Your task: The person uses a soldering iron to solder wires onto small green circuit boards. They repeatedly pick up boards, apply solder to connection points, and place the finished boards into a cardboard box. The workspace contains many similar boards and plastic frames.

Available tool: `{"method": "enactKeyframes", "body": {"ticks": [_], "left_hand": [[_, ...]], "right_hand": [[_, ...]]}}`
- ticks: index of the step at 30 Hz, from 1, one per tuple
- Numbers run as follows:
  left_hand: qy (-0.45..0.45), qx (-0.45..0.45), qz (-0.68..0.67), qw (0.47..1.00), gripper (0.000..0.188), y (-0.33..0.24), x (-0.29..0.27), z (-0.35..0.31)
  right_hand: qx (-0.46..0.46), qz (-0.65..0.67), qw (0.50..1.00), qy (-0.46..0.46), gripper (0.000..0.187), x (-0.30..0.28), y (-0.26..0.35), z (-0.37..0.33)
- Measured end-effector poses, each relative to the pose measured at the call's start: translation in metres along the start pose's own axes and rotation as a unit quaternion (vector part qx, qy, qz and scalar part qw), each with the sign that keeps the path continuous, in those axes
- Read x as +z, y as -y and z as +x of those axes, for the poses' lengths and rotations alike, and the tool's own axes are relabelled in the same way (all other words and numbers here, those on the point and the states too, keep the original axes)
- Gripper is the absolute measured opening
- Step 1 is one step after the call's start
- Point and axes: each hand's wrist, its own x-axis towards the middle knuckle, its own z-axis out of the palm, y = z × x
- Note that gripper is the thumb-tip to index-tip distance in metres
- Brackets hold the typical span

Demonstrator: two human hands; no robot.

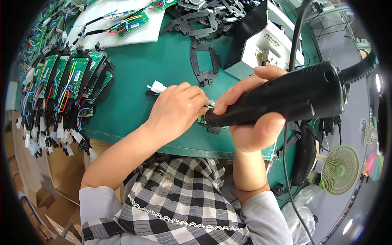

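A black corded electric screwdriver (pixel 281 98) lies in my right hand (pixel 261 130), fingers wrapped round its body. Its front end points down and left over a small green circuit board (pixel 201 119), mostly covered by the tool and my hands. The bit itself is hidden. My left hand (pixel 175 108) is closed at the board's left side, fingertips pinched at its edge beside thin wires. From behind that hand a white plug connector (pixel 157 87) sticks out on the green mat. A dark plastic edge (pixel 213 130) shows below the board.
Wired boards in black frames (pixel 75 77) are stacked at the left. More boards lie on white foam (pixel 143 34). Black plastic frames (pixel 204 61) are piled at the back, beside a white and black machine (pixel 261 49). The tool's cable (pixel 295 45) and a green fan (pixel 340 169) are at right.
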Motion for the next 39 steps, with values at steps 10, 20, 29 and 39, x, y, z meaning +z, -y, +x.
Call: {"method": "enactKeyframes", "body": {"ticks": [10,20,29,39], "left_hand": [[0.024,-0.006,0.022,0.999,0.011,-0.003,0.0,-0.002],[0.042,0.044,0.048,0.997,0.056,-0.013,-0.014,-0.007],[-0.208,-0.161,0.138,0.955,0.044,-0.007,-0.14,-0.009],[-0.224,-0.171,0.412,0.866,0.041,-0.007,-0.183,-0.015]], "right_hand": [[-0.072,0.017,0.991,0.109,0.096,-0.006,-0.01,-0.002],[-0.015,0.311,0.942,-0.126,0.073,-0.06,-0.006,0.025],[0.028,0.336,0.935,-0.107,0.07,-0.091,-0.018,0.026],[0.037,0.336,0.927,-0.164,0.067,-0.089,-0.037,0.03]]}}
